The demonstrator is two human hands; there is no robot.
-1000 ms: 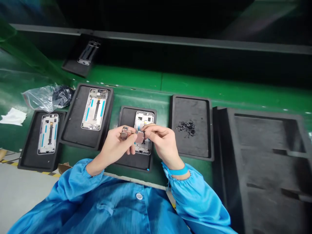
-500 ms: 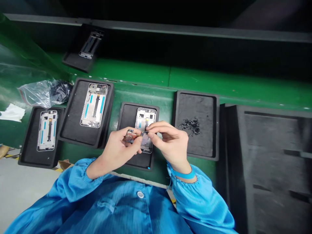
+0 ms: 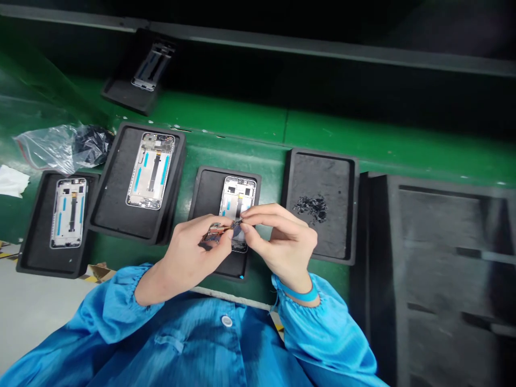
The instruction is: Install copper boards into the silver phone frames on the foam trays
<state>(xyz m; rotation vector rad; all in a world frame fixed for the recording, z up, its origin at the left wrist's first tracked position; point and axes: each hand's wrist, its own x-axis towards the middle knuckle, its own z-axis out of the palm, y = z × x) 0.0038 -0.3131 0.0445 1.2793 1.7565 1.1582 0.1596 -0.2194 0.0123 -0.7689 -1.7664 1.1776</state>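
My left hand [image 3: 193, 252] pinches a small copper-coloured circuit part [image 3: 215, 233] just above a black foam tray [image 3: 205, 196]. My right hand [image 3: 282, 242] meets it from the right, thumb and forefinger closed on the part's right end. Under both hands lies a silver phone frame [image 3: 237, 200] in that tray, its lower half hidden by my fingers. Both sleeves are blue, and a blue band circles my right wrist.
Two more trays with a phone frame [image 3: 150, 171] and another phone frame [image 3: 67, 212] lie to the left, and one more tray [image 3: 137, 86] sits further back. A tray [image 3: 322, 177] with small black scraps [image 3: 310, 205] is right of my hands. A large black foam insert [image 3: 443, 269] fills the right. A plastic bag [image 3: 60, 145] lies far left.
My hands have sunk slightly toward the frame and drawn closer together. The part is turned flatter, with less of it showing. The view has shifted a little to the right.
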